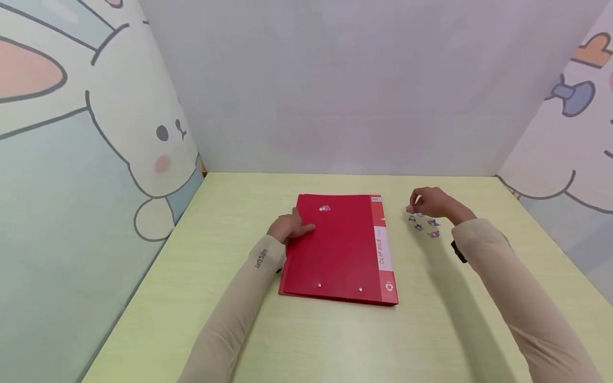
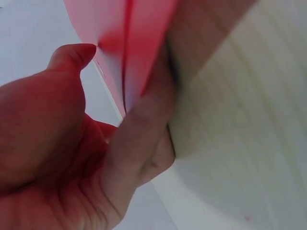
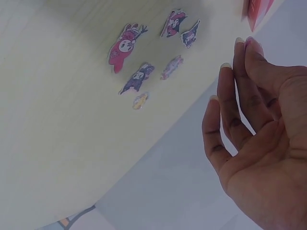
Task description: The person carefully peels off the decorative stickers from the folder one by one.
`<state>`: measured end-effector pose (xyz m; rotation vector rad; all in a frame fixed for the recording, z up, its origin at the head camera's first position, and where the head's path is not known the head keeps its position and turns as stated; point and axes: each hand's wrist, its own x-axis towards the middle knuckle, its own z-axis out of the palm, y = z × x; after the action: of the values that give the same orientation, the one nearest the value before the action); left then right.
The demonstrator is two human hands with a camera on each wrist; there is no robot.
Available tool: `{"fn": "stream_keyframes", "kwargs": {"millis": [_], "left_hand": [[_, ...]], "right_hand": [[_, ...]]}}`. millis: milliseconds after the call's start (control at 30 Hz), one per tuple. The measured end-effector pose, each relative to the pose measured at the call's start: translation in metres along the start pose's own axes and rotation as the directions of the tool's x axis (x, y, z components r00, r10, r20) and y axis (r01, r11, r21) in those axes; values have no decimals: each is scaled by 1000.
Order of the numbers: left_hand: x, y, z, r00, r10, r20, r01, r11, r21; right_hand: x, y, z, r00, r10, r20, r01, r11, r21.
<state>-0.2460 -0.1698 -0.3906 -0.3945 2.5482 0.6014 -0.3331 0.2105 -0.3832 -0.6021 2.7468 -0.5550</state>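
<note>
A red clip file (image 1: pixel 340 244) lies on the table with one small character sticker (image 1: pixel 324 208) near the top of its cover. My left hand (image 1: pixel 287 226) grips the file's left edge, thumb over the cover; in the left wrist view its fingers (image 2: pixel 144 124) go round the edge by the tabletop. To the right of the file, my right hand (image 1: pixel 431 202) is raised over the table, thumb and index fingertips pinching a small pinkish sticker (image 1: pixel 409 209), mostly hidden. Several loose cut-out stickers (image 3: pixel 138 79) lie on the table below that hand.
The pale wooden table (image 1: pixel 230 213) meets a plain grey wall (image 1: pixel 335 90) at its far edge. Side panels with cartoon characters, such as a rabbit (image 1: pixel 148 122), stand to left and right. A dark band (image 1: pixel 458 252) shows under the right sleeve.
</note>
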Motion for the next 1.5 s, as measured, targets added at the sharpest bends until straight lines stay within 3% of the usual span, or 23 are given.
{"fn": "stream_keyframes", "kwargs": {"millis": [700, 833, 1267, 1500], "left_hand": [[2, -7, -6, 999, 18, 49, -20, 999, 46], [3, -7, -8, 998, 19, 56, -24, 996, 84], [3, -7, -9, 999, -18, 45, 18, 1000, 16], [6, -6, -9, 999, -2, 34, -1, 998, 69]], "right_hand": [[-19, 13, 9, 991, -119, 61, 120, 993, -12], [-20, 15, 11, 989, -105, 101, 105, 994, 2], [-19, 16, 14, 972, -42, 232, 34, 999, 38], [-22, 15, 13, 964, -37, 264, 40, 999, -6]]}}
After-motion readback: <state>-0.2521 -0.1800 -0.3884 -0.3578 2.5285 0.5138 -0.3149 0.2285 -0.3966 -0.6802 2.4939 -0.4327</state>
